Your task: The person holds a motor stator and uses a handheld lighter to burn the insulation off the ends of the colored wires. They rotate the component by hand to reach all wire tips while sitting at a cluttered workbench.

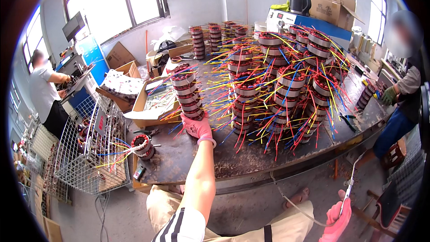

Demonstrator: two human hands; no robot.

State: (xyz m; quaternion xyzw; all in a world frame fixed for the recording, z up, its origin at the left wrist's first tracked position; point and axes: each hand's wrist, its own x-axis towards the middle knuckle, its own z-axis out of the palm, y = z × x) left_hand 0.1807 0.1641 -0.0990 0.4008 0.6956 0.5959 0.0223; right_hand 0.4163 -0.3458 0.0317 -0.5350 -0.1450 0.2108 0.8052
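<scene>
My left hand (198,127), in a pink glove, reaches forward to the foot of a stack of motor stators (187,92). Its fingers close round the lowest stator; part of the grip is hidden. Red, yellow and blue wires stick out from the stack. At the lower right, off the table, my right hand (337,219), also gloved in pink, holds a slim silver tool (351,181) with a thin pointed tip and a pale cord; its exact kind is unclear. A single stator (142,146) with its wires bundled sits on the table, left of my left arm.
Many stacked stators (286,89) with splayed wires crowd the table (233,159). An open cardboard box (154,103) stands at left, by a wire mesh cage (92,148). Dark-handled pliers (347,123) lie at right. One person (403,76) is at the right end, another (45,89) far left.
</scene>
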